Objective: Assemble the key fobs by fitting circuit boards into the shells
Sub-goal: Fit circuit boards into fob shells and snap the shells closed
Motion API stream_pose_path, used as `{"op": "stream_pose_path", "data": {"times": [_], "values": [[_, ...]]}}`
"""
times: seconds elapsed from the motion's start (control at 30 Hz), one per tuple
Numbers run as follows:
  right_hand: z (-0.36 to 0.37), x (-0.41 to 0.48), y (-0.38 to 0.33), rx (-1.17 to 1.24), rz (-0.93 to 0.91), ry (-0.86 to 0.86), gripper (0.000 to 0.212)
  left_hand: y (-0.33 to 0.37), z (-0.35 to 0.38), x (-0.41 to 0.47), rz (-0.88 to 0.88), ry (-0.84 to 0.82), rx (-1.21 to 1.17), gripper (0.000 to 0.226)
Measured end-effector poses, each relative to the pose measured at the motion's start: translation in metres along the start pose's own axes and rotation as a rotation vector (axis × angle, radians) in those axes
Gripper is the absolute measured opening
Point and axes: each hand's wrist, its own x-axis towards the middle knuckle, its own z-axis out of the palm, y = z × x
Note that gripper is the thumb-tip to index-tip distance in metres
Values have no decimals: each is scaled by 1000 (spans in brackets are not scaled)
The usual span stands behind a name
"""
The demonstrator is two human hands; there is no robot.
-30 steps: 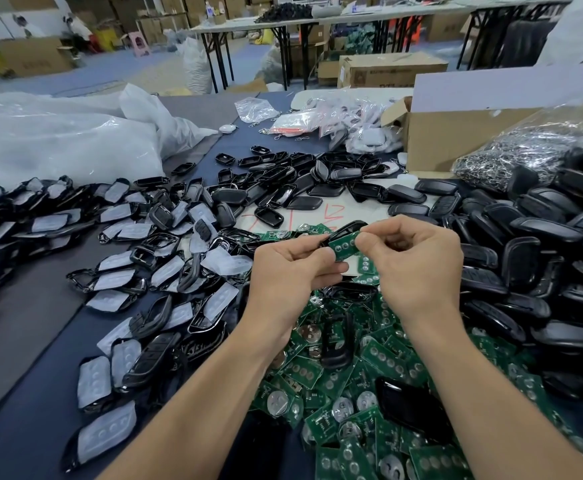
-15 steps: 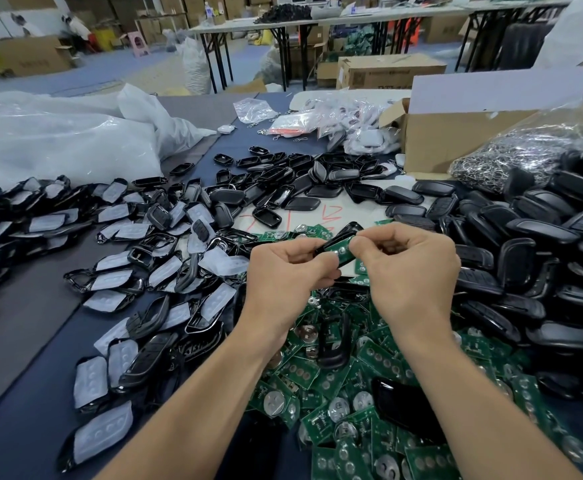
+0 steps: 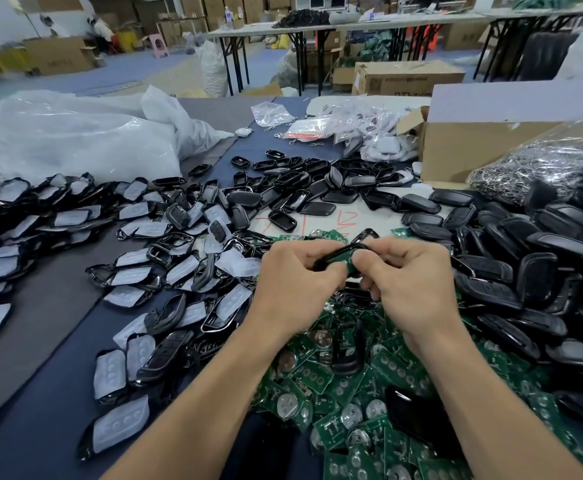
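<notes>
Soft, even overhead light leaves the worktop (image 3: 58, 403) bright with only faint shadows, pale glare streaks the glossy black shells (image 3: 560, 244) and washes out the white bag (image 3: 75, 140), the top left corner smears into blur, and the wide lens bows the edges.

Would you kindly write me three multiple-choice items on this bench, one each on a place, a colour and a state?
1. Where does the pile of circuit boards lie?
A) close to the person, below the hands
B) inside a cardboard box
C) on the far tables

2. What colour are those boards?
A) blue
B) green
C) red

3. What are the left hand and the right hand doing?
A) resting flat on the table
B) together gripping one black shell and one board
C) hanging idle

Answers: 1 A, the pile spreads beneath both forearms; 2 B, every board shows green; 3 B, fingers of both hands curl round the shell.
</notes>
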Motion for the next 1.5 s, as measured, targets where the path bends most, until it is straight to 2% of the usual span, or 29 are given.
{"op": "stream_pose_path", "data": {"times": [0.1, 0.2, 0.27, 0.33, 0.43, 0.6, 0.73, 0.9, 1.1, 1.23, 1.3, 1.5], "values": [[2, -2, -2, -24, -1, -25, 13, -2, -8, 3, 16, -43, 124, 29], [12, -5, -6, -49, 29, -97, 24, 1, -21, 6, 18, 37, 240, 30], [26, -9, -11, -38, 73, -168, 21, 5, -39, 12, -17, 151, 140, 32], [44, -10, -18, -98, 75, -252, 18, 8, -68, 19, -92, 307, -90, 34], [80, -4, -31, -202, 8, -370, 18, 2, -117, 24, -176, 514, -318, 20], [149, 11, -49, -394, -153, -566, 23, -25, -186, 16, -239, 805, -390, 12], [206, 5, -58, -650, -321, -762, 25, -49, -212, 11, -310, 993, -460, 13], [248, -7, -55, -826, -505, -735, 24, -60, -211, 8, -353, 1073, -569, 15], [260, -7, -51, -910, -521, -695, 20, -55, -217, 5, -285, 1121, -606, 18], [259, -8, -53, -877, -449, -656, 10, -53, -213, 5, -295, 1075, -606, 19], [256, -11, -53, -879, -455, -632, 14, -52, -210, 4, -317, 1027, -588, 17], [214, -21, -48, -801, -632, -327, 24, -45, -196, 6, -401, 913, -479, 19]]}}
